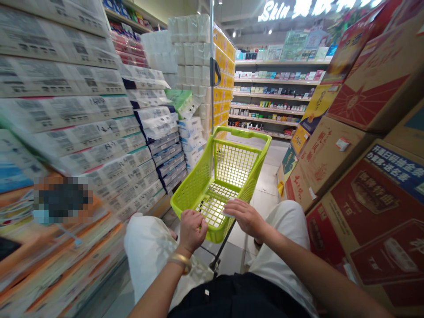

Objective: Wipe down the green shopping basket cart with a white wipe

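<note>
A lime-green plastic shopping basket [198,183] on a wheeled frame stands in the aisle in front of my knees. My left hand [192,229], with a gold bangle on the wrist, is curled in a fist on the basket's near rim. My right hand [245,216] lies over the near right rim, fingers bent and together, touching the edge. The basket's mesh floor shows nothing in it. My legs in light trousers sit bent on either side of the basket.
Stacked tissue packs [99,145] fill the shelves on the left. Large red and brown cartons [371,190] are piled on the right. White paper-roll bales [188,48] and a metal pole [212,66] stand ahead, with product shelves [271,97] at the far end.
</note>
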Tool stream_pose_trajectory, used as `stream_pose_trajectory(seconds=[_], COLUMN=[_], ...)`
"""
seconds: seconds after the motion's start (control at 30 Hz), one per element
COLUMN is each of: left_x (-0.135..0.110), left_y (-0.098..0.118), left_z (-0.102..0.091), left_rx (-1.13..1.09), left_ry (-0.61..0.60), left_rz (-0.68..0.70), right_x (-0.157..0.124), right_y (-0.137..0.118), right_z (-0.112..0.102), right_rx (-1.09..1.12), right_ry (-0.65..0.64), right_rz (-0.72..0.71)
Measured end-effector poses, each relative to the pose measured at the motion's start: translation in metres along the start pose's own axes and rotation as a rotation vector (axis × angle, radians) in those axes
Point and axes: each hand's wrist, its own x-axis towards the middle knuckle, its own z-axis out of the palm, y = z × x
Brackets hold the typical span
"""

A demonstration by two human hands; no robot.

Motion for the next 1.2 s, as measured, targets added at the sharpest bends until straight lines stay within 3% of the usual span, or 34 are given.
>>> stream_pose_trajectory(seconds=[0.13,0.3,0.4,0.53,0.73,0.83,0.97,1.1,1.2], left_x=[0.001,0.001,0.001,0.001,0.006,0.01,0.018,0.025,0.031], left_y=[0.0,0.0,-0.001,-0.002,-0.006,-0.009,-0.015,-0.022,-0.027], left_z=[0.0,-0.001,-0.002,-0.001,0.0,0.0,0.004,0.008,0.011], left_rx=[0.001,-0.018,-0.016,-0.009,0.016,0.011,0.007,0.0,-0.015], left_ry=[-0.005,-0.005,-0.022,-0.026,-0.035,-0.05,-0.061,-0.069,-0.088], left_rz=[-0.004,-0.009,-0.018,-0.014,-0.021,-0.029,-0.043,-0.058,-0.067], right_x=[0.002,0.0,0.004,0.004,-0.004,0.0,0.006,0.006,0.007], right_y=[0.004,-0.019,-0.002,0.018,0.001,0.015,0.024,0.017,0.036], right_z=[-0.002,0.003,-0.003,-0.006,0.002,0.001,0.006,0.014,0.012], right_rx=[-0.029,0.026,0.006,-0.012,0.084,0.071,0.054,0.077,0.096], right_ry=[0.067,-0.076,-0.045,0.082,-0.046,-0.044,0.032,-0.045,-0.055], right_rz=[0.087,-0.055,-0.041,0.122,0.029,0.011,0.092,0.028,0.017])
